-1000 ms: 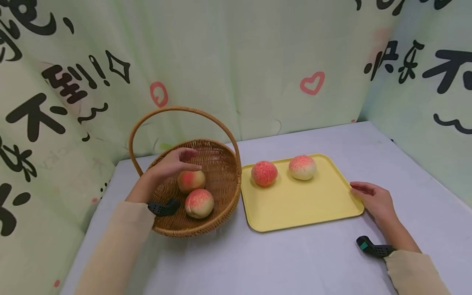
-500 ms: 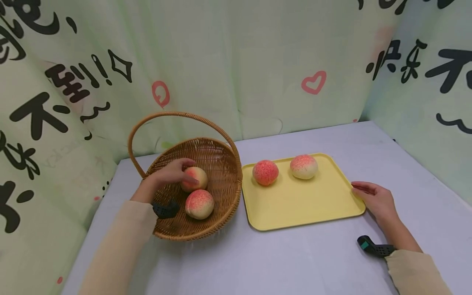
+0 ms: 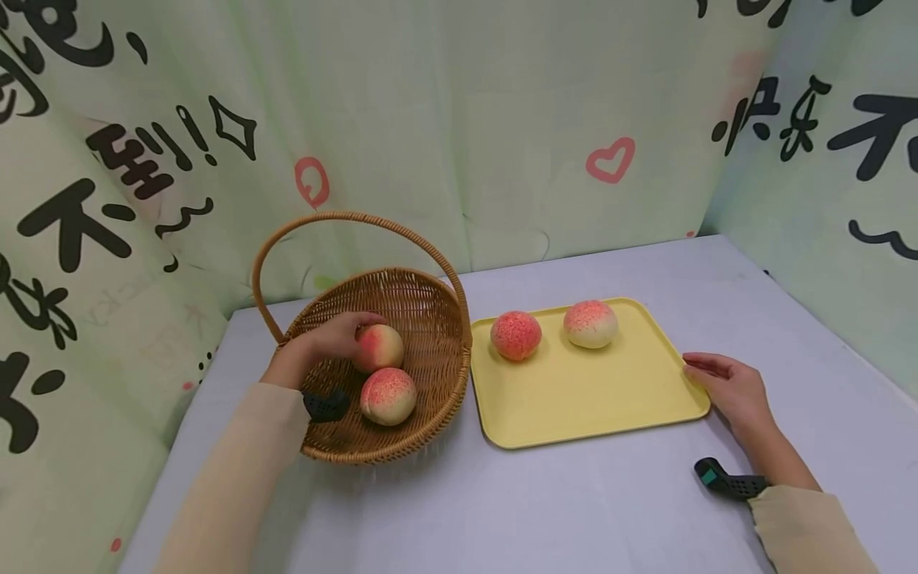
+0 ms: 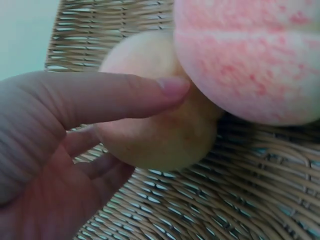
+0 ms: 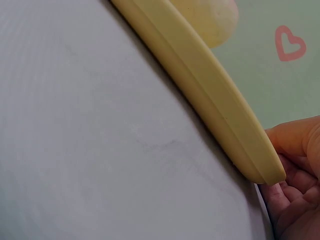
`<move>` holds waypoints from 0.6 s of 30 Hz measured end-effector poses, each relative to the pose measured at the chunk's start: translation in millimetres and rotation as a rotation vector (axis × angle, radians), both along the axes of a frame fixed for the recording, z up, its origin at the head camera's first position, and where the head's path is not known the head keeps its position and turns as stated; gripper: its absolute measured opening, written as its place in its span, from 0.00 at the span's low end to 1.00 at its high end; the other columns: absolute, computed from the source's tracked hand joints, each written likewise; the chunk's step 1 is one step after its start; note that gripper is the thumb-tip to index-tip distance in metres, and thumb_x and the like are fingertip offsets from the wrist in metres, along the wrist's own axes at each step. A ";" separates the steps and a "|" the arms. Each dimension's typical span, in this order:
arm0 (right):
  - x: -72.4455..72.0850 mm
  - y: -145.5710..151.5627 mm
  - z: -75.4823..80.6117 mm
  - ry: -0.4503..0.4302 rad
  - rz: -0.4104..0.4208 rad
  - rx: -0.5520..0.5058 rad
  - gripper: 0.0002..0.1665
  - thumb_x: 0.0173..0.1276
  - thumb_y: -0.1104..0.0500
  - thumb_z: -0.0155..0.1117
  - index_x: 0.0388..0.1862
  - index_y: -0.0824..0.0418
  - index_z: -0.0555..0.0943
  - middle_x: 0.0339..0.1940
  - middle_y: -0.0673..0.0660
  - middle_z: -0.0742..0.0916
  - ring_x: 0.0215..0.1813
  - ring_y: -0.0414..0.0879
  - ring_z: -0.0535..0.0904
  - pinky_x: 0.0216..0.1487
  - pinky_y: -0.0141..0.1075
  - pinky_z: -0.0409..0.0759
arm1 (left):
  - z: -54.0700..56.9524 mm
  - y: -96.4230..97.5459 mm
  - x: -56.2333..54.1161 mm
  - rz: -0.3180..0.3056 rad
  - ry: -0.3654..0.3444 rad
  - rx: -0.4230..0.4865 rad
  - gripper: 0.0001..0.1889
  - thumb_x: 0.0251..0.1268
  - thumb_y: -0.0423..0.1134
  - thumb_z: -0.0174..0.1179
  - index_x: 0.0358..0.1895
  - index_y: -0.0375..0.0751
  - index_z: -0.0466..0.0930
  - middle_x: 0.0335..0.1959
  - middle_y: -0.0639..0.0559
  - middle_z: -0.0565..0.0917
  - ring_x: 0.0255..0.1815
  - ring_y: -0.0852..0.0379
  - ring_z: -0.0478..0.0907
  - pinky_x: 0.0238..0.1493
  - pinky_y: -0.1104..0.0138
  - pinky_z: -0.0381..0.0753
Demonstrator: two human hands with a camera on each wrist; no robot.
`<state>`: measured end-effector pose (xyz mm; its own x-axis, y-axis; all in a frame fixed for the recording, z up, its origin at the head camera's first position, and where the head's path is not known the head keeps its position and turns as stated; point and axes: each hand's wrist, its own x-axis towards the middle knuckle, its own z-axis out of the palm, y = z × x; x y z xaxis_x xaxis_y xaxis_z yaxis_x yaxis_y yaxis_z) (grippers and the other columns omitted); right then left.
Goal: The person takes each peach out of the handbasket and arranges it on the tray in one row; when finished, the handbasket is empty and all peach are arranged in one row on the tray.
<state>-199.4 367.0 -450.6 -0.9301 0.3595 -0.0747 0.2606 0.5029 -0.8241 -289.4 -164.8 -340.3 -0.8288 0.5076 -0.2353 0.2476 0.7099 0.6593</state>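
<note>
In the head view, my left hand (image 3: 334,340) reaches into a brown wicker basket (image 3: 430,319) and holds a red-and-cream peach (image 3: 383,348). The left wrist view shows the thumb (image 4: 135,95) across the near side of that peach (image 4: 165,147), with other fingers behind it. Right beside it in the basket sits a speckled peach (image 3: 388,397), large at the upper right of the left wrist view. My right hand (image 3: 727,388) grips the right edge of a yellow tray (image 3: 574,406). In the right wrist view, thumb and curled fingers meet the tray's corner (image 5: 260,167).
Two more peaches, a red one (image 3: 515,336) and a paler one (image 3: 590,324), lie along the tray's far side. The basket's tall arched handle (image 3: 351,217) rises above my left hand. A pale curtain (image 3: 516,143) with printed writing stands behind the white-covered table (image 3: 545,510).
My left hand has lowered from above the basket's rear peach and closed on it. That peach has shifted slightly to the right. My right hand stays at the tray's edge.
</note>
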 end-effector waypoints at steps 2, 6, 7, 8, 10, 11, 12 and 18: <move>0.6 -0.3 0.8 0.002 0.002 -0.001 0.32 0.67 0.47 0.55 0.60 0.68 0.70 0.56 0.66 0.75 0.38 0.31 0.70 0.33 0.19 0.72 | -1.5 -1.1 -0.3 -0.009 0.028 -0.021 0.37 0.44 0.24 0.65 0.64 0.29 0.63 0.56 0.34 0.71 0.49 0.43 0.72 0.43 0.58 0.75; 1.4 -0.5 2.5 0.012 0.007 0.001 0.31 0.67 0.48 0.56 0.60 0.69 0.71 0.54 0.65 0.76 0.37 0.29 0.70 0.33 0.19 0.72 | -2.9 -2.7 -0.2 -0.023 0.051 -0.025 0.40 0.41 0.26 0.69 0.64 0.29 0.63 0.55 0.33 0.71 0.51 0.41 0.71 0.46 0.55 0.75; 1.7 -0.7 3.0 0.016 0.008 0.002 0.31 0.67 0.48 0.56 0.60 0.69 0.71 0.54 0.65 0.76 0.37 0.29 0.70 0.33 0.19 0.72 | -3.5 -3.0 -0.5 -0.025 0.051 -0.021 0.40 0.41 0.26 0.70 0.64 0.29 0.62 0.55 0.33 0.71 0.51 0.41 0.71 0.46 0.54 0.74; 2.0 -0.9 3.5 0.018 0.009 0.001 0.31 0.67 0.48 0.56 0.60 0.69 0.71 0.54 0.65 0.76 0.37 0.29 0.69 0.33 0.19 0.72 | -3.8 -3.4 -0.6 -0.028 0.051 -0.019 0.41 0.41 0.26 0.70 0.64 0.29 0.62 0.56 0.33 0.70 0.51 0.41 0.71 0.46 0.54 0.74; 2.1 -1.4 4.0 0.011 0.007 0.002 0.31 0.67 0.48 0.56 0.60 0.69 0.71 0.54 0.65 0.76 0.37 0.29 0.69 0.33 0.18 0.72 | -4.5 -3.5 -0.9 -0.027 0.045 -0.010 0.41 0.40 0.26 0.70 0.64 0.29 0.62 0.55 0.34 0.70 0.51 0.41 0.71 0.46 0.54 0.74; 2.6 -1.9 4.5 0.010 0.008 -0.004 0.31 0.67 0.48 0.56 0.60 0.69 0.70 0.54 0.65 0.76 0.37 0.29 0.69 0.33 0.18 0.72 | -5.1 -3.5 -1.1 -0.027 0.042 -0.006 0.41 0.40 0.26 0.70 0.64 0.29 0.63 0.55 0.34 0.70 0.51 0.41 0.71 0.46 0.54 0.74; 2.8 -2.2 4.8 0.007 0.008 -0.005 0.31 0.67 0.48 0.56 0.60 0.69 0.70 0.54 0.65 0.76 0.36 0.29 0.69 0.33 0.18 0.72 | -5.7 -3.6 -1.3 -0.031 0.043 -0.004 0.41 0.40 0.25 0.70 0.63 0.29 0.63 0.55 0.34 0.70 0.51 0.41 0.71 0.46 0.54 0.74; 3.2 -2.3 5.3 0.012 0.011 -0.012 0.31 0.67 0.49 0.56 0.60 0.70 0.70 0.52 0.64 0.77 0.36 0.28 0.69 0.32 0.18 0.72 | -8.7 -4.5 -1.9 -0.051 0.065 0.004 0.40 0.40 0.26 0.70 0.62 0.29 0.64 0.53 0.34 0.72 0.50 0.41 0.71 0.45 0.54 0.74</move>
<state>-196.2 364.7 -445.3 -0.9350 0.3480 -0.0676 0.2450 0.4962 -0.8329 -291.2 -169.3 -349.0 -0.8152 0.5507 -0.1793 0.3262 0.6924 0.6435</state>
